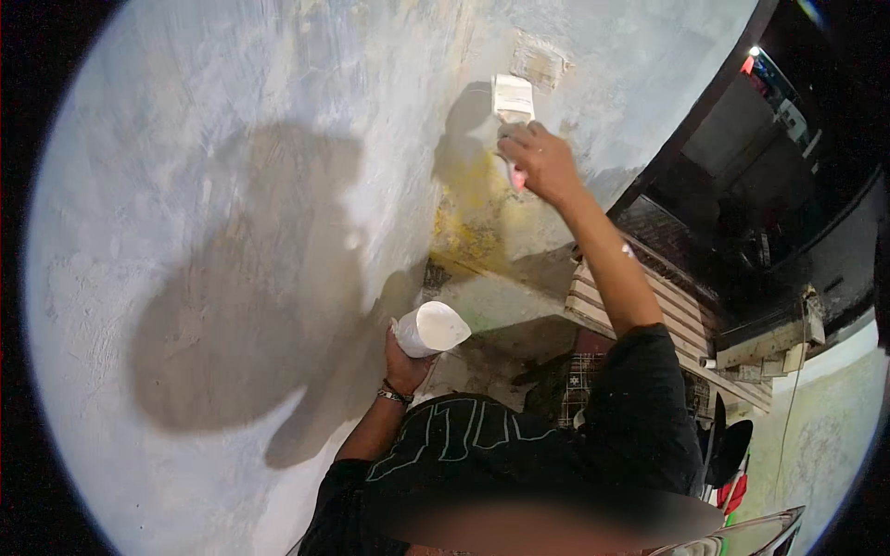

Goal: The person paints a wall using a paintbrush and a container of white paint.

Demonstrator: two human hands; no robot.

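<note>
My right hand is raised at the upper middle, closed round the handle of a wide, flat paintbrush. White paint covers the brush's head, which is at the wall, below a rough unpainted patch; a pink handle end shows under my fingers. Lower down, my left hand grips a white jug-like container with a pointed lip. White paint shows inside it. Most of the left fingers are hidden behind the container. The wall is streaky pale blue and white, with a yellowish stained area below the brush.
A slatted wooden bench or rack stands to the right, under my right arm. Beyond it is a dark opening with a dark frame. Wooden pieces jut out at the right. Large shadows fall across the left wall.
</note>
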